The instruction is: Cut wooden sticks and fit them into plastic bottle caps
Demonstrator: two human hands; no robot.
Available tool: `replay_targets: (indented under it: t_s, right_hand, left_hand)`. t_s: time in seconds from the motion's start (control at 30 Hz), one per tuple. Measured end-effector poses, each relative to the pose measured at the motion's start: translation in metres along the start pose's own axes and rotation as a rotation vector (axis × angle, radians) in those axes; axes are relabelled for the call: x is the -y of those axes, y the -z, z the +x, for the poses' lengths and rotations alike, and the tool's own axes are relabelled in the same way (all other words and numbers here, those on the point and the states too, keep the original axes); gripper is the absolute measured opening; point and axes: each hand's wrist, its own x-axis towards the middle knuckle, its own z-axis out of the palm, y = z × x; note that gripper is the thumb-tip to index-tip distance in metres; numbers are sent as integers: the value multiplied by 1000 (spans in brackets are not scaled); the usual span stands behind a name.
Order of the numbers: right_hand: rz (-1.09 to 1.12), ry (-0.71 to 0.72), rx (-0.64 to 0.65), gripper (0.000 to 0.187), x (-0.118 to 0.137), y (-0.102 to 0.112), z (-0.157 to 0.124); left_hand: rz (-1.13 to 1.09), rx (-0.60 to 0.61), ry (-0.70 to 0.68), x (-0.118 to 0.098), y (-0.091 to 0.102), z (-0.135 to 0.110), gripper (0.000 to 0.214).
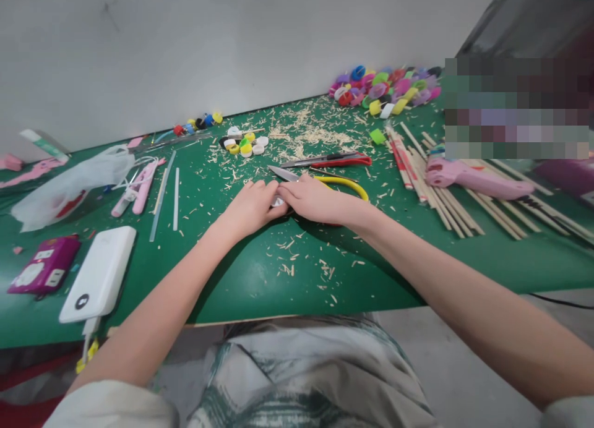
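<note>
My left hand and my right hand meet at the middle of the green table, fingers curled together around a small white cap that barely shows between them. Yellow-handled scissors lie under and just behind my right hand, the blade tip pointing left. Red-handled scissors rest a little farther back. Wood shavings are scattered all over the surface around both hands.
A white power bank and a magenta power strip sit near left. Pink tools and clear sticks lie left. Bottle caps behind; a colourful cap pile far right. Wooden sticks and a pink glue gun lie right.
</note>
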Motion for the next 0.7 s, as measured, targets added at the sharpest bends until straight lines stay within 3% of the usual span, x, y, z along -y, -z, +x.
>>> replay_targets:
  t_s: [0.23, 0.37, 0.7]
  right_hand:
    - [-38, 4, 8, 33, 5, 4, 0]
    - [-91, -44, 11, 35, 6, -1, 2]
    - [-196, 9, -26, 38, 3, -11, 4]
  left_hand:
    - [11, -10, -1, 0, 1, -1, 33]
    - [46, -30, -7, 2, -2, 1, 33]
    - [133, -82, 17, -1, -2, 0, 34]
